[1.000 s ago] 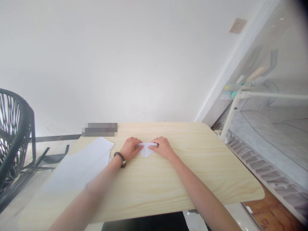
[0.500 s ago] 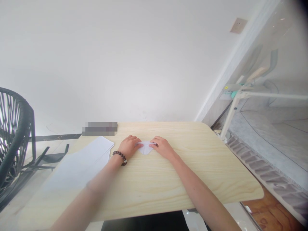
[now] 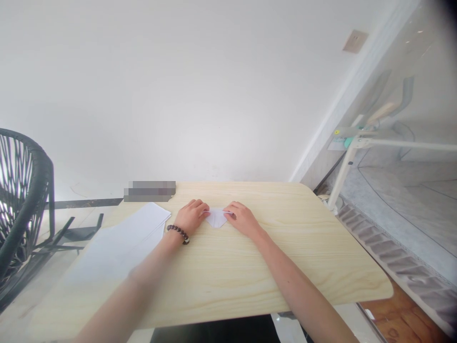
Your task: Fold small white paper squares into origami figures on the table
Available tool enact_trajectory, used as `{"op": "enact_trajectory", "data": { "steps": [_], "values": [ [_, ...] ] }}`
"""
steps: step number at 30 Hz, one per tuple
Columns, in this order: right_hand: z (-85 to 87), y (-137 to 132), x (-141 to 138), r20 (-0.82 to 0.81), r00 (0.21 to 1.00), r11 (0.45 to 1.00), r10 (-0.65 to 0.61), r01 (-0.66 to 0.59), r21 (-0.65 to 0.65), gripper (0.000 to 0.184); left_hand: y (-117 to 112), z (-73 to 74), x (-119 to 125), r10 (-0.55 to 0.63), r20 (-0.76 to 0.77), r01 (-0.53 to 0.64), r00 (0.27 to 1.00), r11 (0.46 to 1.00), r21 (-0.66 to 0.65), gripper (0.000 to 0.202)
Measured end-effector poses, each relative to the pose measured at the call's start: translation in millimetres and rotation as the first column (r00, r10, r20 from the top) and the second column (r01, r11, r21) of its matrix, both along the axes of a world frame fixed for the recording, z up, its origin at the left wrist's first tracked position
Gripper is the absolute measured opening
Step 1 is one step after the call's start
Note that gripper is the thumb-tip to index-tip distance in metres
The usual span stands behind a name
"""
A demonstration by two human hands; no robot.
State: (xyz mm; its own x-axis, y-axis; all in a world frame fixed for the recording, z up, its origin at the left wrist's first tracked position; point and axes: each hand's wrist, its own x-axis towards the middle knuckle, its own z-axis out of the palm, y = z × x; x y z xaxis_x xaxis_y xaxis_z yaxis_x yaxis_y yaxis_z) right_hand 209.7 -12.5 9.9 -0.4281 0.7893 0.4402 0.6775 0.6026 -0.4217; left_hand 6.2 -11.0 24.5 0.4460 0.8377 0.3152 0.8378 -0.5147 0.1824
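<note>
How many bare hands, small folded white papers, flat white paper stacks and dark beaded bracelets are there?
Bare hands (left hand, right hand): 2
Small folded white paper: 1
Flat white paper stack: 1
Dark beaded bracelet: 1
Total: 5

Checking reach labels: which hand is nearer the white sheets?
Left. The left hand is just to the right of the white sheets, pinching the left end of the small folded paper; the right hand is farther right, pinching that paper's right end.
</note>
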Motion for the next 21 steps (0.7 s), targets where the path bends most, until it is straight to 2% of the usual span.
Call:
{"op": "enact_trajectory", "data": {
  "steps": [4, 7, 11, 18, 21],
  "values": [
    [-0.3, 0.3, 0.1, 0.02, 0.998, 0.997, -0.064, 0.065, -0.031, 0.013, 0.3, -0.6, -0.7, 0.083, -0.014, -0.083, 0.996, 0.995, -0.047, 0.015],
    [0.4, 1.0, 1.0, 0.05, 0.996, 0.996, -0.075, 0.077, -0.049, 0.013, 1.6, -1.8, -1.6, 0.103, -0.008, -0.104, 0.995, 0.993, -0.057, 0.015],
    [2.3, 1.0, 2.0, 0.078, 0.995, 0.998, -0.06, 0.06, -0.009, 0.013, 1.4, -1.5, -1.0, 0.074, 0.011, -0.073, 0.997, 0.997, -0.016, 0.013],
    [4.9, -0.6, 0.9, 0.12, 0.991, 0.999, -0.051, 0.048, 0.023, 0.015, 1.4, -1.1, -1.1, 0.11, 0.018, -0.109, 0.994, 0.992, -0.069, 0.014],
    [5.4, -1.7, -0.2, 0.125, 0.99, 0.998, -0.058, 0.055, 0.032, 0.016, 2.1, -2.4, -2.5, 0.037, 0.081, -0.032, 0.996, 0.997, -0.069, 0.017]
  ]
}}
